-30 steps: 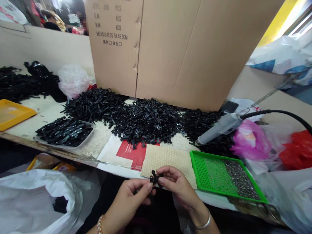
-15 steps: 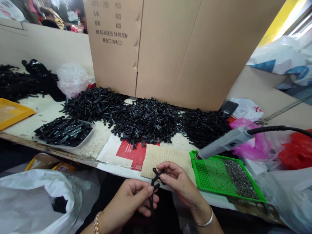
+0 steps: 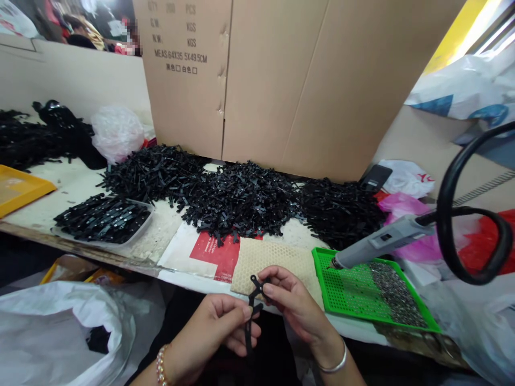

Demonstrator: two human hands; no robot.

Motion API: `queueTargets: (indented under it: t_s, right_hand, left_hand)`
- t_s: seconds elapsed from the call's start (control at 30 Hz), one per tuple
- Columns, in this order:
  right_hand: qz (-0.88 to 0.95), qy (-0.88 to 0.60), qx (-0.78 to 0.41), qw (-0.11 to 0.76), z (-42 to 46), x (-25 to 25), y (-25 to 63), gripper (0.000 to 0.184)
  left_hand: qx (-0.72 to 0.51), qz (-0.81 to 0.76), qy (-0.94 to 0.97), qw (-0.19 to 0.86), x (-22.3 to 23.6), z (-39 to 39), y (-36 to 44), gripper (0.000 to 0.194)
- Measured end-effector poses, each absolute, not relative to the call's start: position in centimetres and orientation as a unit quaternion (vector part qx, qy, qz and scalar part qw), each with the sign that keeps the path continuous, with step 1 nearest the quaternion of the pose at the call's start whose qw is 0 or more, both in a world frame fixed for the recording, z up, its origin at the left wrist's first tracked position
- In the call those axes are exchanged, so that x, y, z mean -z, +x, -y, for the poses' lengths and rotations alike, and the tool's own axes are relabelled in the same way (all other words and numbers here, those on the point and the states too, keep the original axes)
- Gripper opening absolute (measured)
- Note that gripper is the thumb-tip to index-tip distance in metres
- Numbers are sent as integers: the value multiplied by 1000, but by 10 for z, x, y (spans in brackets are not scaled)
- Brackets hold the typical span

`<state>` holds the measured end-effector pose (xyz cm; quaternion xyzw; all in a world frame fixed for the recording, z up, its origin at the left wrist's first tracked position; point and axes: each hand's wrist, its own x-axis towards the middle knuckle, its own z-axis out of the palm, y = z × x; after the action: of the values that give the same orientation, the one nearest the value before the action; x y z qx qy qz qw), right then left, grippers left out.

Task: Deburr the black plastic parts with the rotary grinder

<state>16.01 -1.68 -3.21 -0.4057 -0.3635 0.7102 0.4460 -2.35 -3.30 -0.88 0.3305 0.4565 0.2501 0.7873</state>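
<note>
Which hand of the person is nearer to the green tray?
Right. The right hand is just left of the green tray, not touching it; the left hand is farther left, beyond the right one.

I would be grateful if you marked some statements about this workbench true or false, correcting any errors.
1. The left hand and the right hand both grip black parts. True.
2. The tan textured mat lies beside the green tray. True.
3. The green tray's contents are massed at its left end. False: the small metal pieces are massed toward its right end.
4. In this view, the grey tool's tip overlaps the green tray. True.
5. The tall backdrop is bright green. False: it is brown cardboard.
</note>
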Motion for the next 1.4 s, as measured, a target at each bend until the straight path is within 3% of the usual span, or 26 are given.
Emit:
queueTargets:
  t_s: [0.43, 0.7, 1.1, 1.4]
  right_hand:
    - [348, -395, -723, 448, 18, 35, 164, 27]
    - [323, -408, -711, 474, 19, 41, 155, 31]
    - [315, -427, -694, 487, 22, 47, 153, 35]
    - [340, -418, -670, 511, 21, 51, 147, 36]
  left_hand:
    - [-258, -465, 311, 788, 11, 32, -20, 42]
    - [-279, -479, 312, 771, 11, 28, -17, 51]
    - [-262, -495, 401, 726, 17, 27, -21, 49]
    - [-281, -452, 347, 772, 13, 28, -17, 42]
